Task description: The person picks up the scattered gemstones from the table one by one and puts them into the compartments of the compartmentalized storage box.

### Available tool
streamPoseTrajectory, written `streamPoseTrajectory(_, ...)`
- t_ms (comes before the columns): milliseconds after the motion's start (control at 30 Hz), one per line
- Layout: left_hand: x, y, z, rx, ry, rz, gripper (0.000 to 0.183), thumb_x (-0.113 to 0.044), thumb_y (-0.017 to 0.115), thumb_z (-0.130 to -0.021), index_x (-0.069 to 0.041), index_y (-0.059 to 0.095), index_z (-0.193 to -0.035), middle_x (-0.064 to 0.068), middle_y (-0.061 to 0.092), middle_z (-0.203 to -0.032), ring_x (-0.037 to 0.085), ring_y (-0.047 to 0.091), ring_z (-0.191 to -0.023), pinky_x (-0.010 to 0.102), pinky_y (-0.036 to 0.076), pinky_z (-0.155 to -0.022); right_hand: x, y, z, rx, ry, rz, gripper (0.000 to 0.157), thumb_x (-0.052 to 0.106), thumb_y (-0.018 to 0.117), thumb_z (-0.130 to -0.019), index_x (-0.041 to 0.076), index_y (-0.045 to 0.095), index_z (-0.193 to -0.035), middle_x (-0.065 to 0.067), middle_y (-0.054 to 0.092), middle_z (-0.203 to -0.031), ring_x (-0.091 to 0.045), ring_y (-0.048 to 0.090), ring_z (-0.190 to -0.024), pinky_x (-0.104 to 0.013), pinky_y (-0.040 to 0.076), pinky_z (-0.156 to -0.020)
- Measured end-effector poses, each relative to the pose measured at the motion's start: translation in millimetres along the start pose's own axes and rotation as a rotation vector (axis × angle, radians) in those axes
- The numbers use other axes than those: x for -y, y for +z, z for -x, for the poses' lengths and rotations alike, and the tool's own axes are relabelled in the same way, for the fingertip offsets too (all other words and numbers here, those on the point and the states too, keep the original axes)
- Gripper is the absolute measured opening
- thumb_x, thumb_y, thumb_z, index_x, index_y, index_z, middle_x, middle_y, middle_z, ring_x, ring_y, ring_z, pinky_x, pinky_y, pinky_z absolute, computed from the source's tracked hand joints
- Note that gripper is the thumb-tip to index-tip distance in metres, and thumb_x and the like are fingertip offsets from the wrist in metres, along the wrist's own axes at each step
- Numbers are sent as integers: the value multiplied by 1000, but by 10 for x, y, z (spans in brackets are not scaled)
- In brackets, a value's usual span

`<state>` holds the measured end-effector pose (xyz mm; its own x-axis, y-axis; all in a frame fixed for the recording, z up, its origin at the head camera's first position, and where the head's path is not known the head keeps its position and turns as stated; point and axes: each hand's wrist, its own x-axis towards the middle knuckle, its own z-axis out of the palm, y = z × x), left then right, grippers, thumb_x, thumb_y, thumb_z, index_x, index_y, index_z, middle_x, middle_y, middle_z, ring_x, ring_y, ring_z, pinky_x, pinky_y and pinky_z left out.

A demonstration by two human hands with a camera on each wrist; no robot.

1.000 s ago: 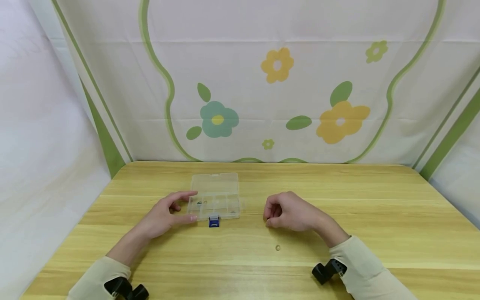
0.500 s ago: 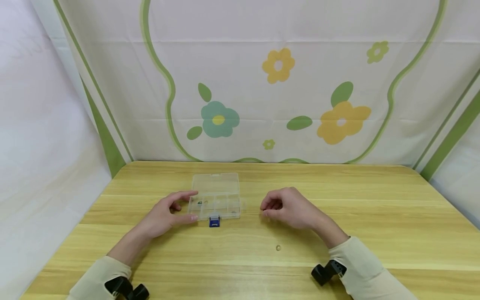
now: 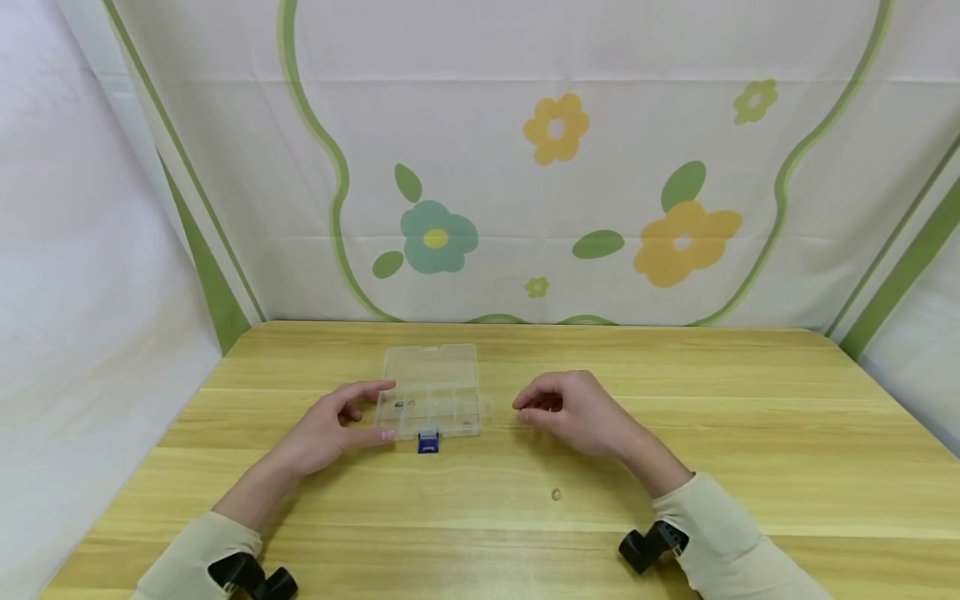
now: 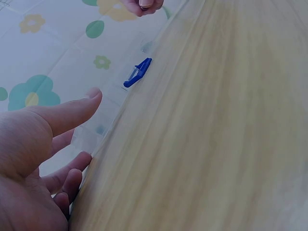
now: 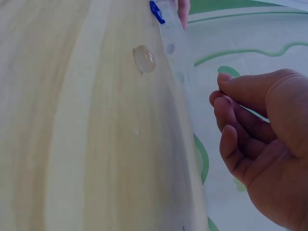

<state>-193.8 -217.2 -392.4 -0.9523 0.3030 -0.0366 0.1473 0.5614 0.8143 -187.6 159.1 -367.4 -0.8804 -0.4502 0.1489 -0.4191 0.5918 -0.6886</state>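
A clear plastic compartment box (image 3: 453, 407) lies with its lid raised back and a blue latch (image 3: 428, 442) at the front. My left hand (image 3: 326, 429) spans its left end, thumb at the front corner and index finger at the back edge, fingers relaxed. My right hand (image 3: 576, 414) hovers right of the box, thumb and index fingertips pinching a tiny dark piece (image 5: 220, 90), mostly hidden by the fingers. A clear, round, domed piece (image 5: 145, 59) lies on the table in front of that hand. A small green piece (image 3: 399, 405) sits in a left compartment.
The wooden table (image 3: 360, 533) reaches back to a white flowered cloth (image 3: 495, 167). Another small piece (image 3: 467, 424) shows in the box's front right compartment. Black wrist cameras (image 3: 647, 547) sit on both sleeves.
My right hand has lifted slightly and moved left toward the box, its fingertips still together. The left hand, box and clear round piece stay put.
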Motion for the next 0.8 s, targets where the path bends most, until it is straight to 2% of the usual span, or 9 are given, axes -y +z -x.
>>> streamPoseTrajectory(167, -10, -2, 0, 3, -8, -6, 72, -36, 86, -90, -24, 56, -154, 11, 55, -146, 26, 44, -111, 37, 39, -88, 19, 28, -5, -14, -11, -10, 10, 14, 78, -97, 13, 82, -105, 6, 76, -92, -7, 64, -80, -23, 53, -72)
streamPoseTrajectory(367, -20, -1, 14, 4, -25, 6, 73, -37, 86, -90, -24, 55, -155, 11, 54, -147, 27, 44, -112, 37, 39, -87, 63, 77, -26, 4, -65, -14, 11, 14, 77, -97, 11, 82, -106, 4, 77, -94, -7, 61, -77, -23, 52, -69)
streamPoseTrajectory(800, -5, -7, 11, 0, -17, 8, 71, -37, 87, -89, -24, 58, -153, 11, 55, -143, 27, 43, -111, 37, 38, -88, 286, 173, -191, 42, -99, -5, 12, 14, 75, -99, 13, 82, -109, 7, 78, -96, -6, 62, -79, -24, 53, -70)
